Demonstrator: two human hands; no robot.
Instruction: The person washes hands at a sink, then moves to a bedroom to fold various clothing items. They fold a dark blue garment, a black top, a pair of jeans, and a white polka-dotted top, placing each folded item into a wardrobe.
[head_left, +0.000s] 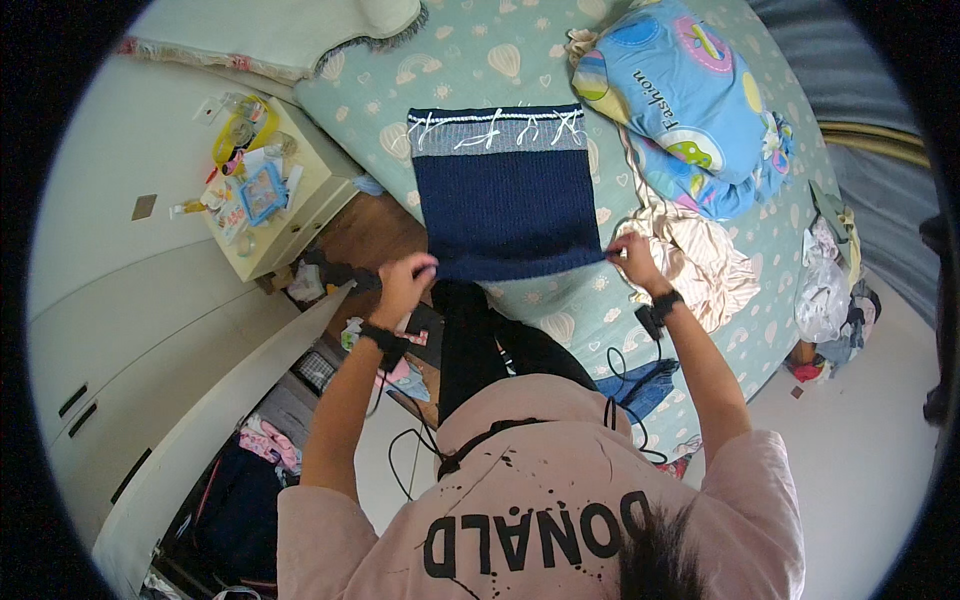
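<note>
A navy knitted piece (511, 196) with a grey band and white thread ties at its far end lies flat on the mint-green patterned bed sheet (559, 324). Its near edge is lifted a little and stretched between both hands. My left hand (409, 281) pinches the near left corner, and my right hand (636, 261) pinches the near right corner. Each wrist wears a black band with a cable. Right of the knit, beside my right hand, lies a crumpled striped cream cloth (697, 259).
A bundled blue printed cloth (679, 97) lies at the bed's far right. Left of the bed stands a cream bedside cabinet (300, 217) with cluttered small items on top. Folded denim (645, 390) lies near my right side. An open storage space (247, 480) with clothes is at lower left.
</note>
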